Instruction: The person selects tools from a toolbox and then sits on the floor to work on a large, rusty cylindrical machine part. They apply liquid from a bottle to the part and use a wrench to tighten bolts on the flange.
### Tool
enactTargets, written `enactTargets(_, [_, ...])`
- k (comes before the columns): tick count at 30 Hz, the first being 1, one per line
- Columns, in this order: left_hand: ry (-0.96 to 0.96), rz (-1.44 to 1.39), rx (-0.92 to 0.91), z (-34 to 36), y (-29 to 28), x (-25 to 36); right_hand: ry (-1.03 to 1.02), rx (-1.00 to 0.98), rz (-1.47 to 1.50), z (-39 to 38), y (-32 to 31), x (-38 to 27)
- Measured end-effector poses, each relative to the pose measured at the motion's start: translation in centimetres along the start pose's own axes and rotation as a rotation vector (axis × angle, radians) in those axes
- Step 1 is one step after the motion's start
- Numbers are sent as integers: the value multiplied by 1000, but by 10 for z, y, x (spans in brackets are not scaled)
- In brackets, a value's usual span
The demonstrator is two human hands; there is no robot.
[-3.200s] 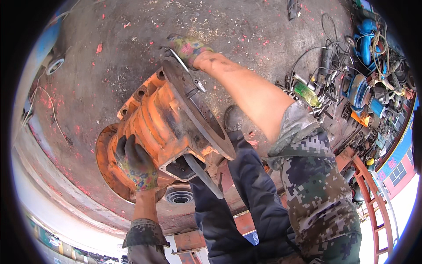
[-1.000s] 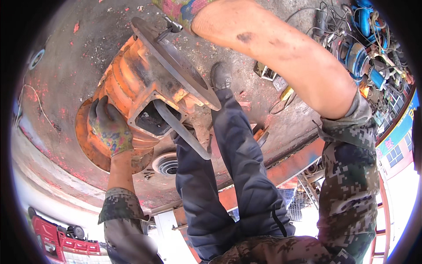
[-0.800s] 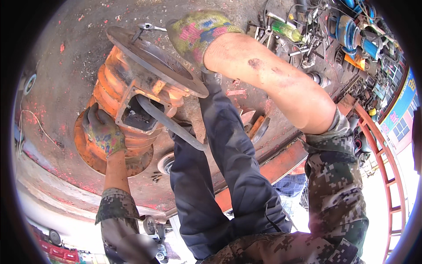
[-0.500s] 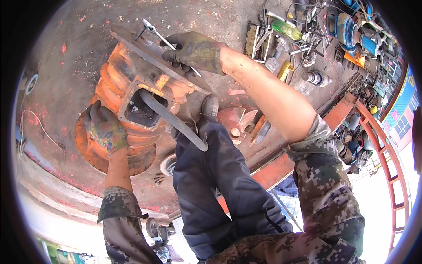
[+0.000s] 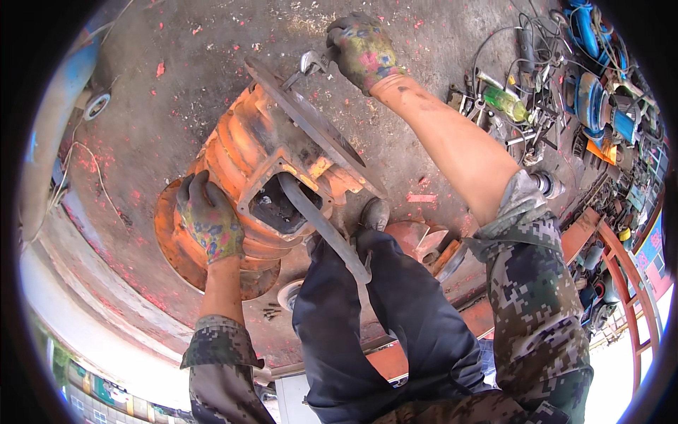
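A ribbed orange motor housing lies tilted on the floor, with a round dark flange at its upper end. A thick grey cable comes out of its square opening. My left hand, in a dirty patterned glove, lies over the ribs near the lower orange flange, fingers laid out. Beyond the dark flange, my gloved right hand is closed around the handle of a ratchet wrench. The wrench's head sits at a bolt on the flange; most of the handle is hidden by the hand.
Loose hand tools and a green bottle lie to the right, near blue machine parts. An orange-red part rests beside my shoe. Several small bolts lie near the lower flange. A red ladder-like frame stands at far right.
My right hand has swung the wrench handle away from the flange, out to the far side. My left hand stays on the housing. The whole view has shifted, placing the housing further right.
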State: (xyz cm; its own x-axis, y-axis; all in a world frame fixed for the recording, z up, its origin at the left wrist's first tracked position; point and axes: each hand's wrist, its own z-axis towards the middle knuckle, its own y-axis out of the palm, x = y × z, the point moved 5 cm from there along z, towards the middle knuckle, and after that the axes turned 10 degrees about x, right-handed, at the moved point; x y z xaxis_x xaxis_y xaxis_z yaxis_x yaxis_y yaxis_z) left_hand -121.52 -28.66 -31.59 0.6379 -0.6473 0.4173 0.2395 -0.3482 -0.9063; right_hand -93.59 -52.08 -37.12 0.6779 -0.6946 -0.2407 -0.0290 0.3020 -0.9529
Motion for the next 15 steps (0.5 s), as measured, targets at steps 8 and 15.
enactTargets(8, [42,-27,-3,1,-4,-2,245,-425,399,-9,2,0])
enactTargets(15, [68,-138,3,-5,2,3,283,26,455,0,16,48])
